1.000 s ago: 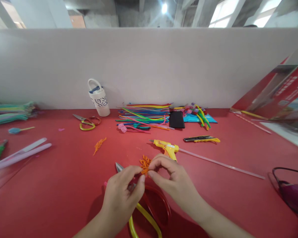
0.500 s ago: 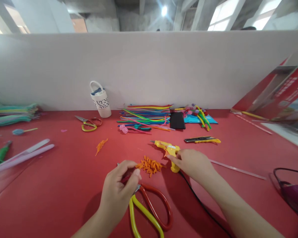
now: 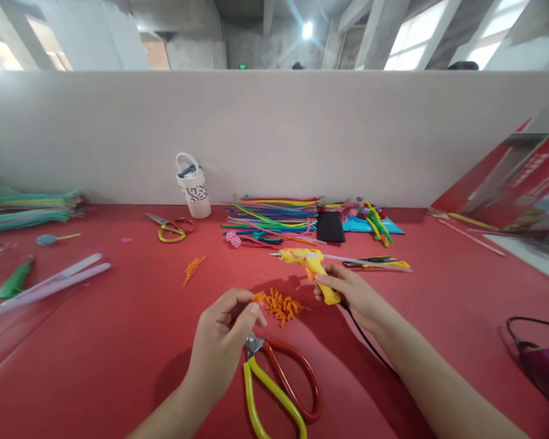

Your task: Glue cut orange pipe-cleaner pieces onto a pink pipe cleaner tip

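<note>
My left hand (image 3: 226,344) pinches a short orange pipe-cleaner piece (image 3: 258,297) between thumb and fingertips. Beside it a heap of orange pipe-cleaner cuttings (image 3: 284,308) lies on the red table. My right hand (image 3: 354,296) grips a yellow hot glue gun (image 3: 318,268) by its handle. The gun's metal nozzle points left, above and behind the heap. A clear glue stick (image 3: 366,263) sticks out of its rear, and a black cord (image 3: 368,341) trails from the handle. Large scissors (image 3: 254,344) with red and yellow handles lie below my left hand, their blades hidden by it.
Behind lie a small orange twisted piece (image 3: 194,268), smaller scissors (image 3: 171,231), a white tumbler (image 3: 196,195), coloured pipe cleaners (image 3: 269,221), a black phone-like slab (image 3: 330,227) and a utility knife (image 3: 375,262). A green tool (image 3: 17,279) is at left. A pale partition (image 3: 274,134) closes the back.
My right hand has closed around the glue gun's handle and raised it slightly; its glue stick swung up across the utility knife. My left hand keeps its pinch, and the view has shifted a little.
</note>
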`<action>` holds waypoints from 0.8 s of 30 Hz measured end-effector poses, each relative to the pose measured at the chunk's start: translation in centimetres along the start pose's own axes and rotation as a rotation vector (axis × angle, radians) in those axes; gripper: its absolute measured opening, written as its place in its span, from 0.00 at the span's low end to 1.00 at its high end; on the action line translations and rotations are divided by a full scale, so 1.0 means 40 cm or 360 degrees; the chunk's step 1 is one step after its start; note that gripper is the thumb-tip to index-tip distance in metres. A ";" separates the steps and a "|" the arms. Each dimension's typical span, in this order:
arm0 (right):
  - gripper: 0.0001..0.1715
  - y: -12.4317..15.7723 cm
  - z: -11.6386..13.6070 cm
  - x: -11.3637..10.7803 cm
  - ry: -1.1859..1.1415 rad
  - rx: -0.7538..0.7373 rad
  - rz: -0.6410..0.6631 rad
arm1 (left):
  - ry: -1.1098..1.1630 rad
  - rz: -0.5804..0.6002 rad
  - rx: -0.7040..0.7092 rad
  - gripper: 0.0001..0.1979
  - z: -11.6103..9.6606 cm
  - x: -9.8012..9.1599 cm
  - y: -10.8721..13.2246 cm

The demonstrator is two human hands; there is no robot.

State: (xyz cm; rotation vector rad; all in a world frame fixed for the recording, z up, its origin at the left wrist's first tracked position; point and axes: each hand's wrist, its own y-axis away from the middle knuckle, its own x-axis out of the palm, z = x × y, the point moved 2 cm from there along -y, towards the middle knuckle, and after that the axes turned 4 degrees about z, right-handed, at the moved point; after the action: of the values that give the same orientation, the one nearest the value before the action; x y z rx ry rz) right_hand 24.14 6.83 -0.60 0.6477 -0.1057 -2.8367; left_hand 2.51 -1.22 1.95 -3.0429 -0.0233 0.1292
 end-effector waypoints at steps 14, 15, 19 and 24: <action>0.12 0.133 0.115 0.059 -0.0481 0.0055 0.0315 | 0.1184 0.0270 -0.0642 0.10 0.023 -0.009 -0.024; 0.12 0.141 0.120 0.062 -0.0458 0.0053 0.0260 | 0.1204 0.0266 -0.0668 0.10 0.025 -0.009 -0.025; 0.13 0.171 0.139 0.078 -0.0453 -0.0014 0.0161 | 0.1230 0.0173 -0.0692 0.12 0.029 -0.013 -0.028; 0.13 0.190 0.153 0.087 -0.0410 -0.0060 0.0182 | 0.1274 0.0119 -0.0668 0.10 0.022 -0.014 -0.027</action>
State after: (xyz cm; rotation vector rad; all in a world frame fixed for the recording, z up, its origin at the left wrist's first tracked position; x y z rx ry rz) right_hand 20.01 -1.26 4.36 0.2569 -0.1274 -2.7887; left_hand 1.87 -0.08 1.25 -3.2342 0.1375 -1.2168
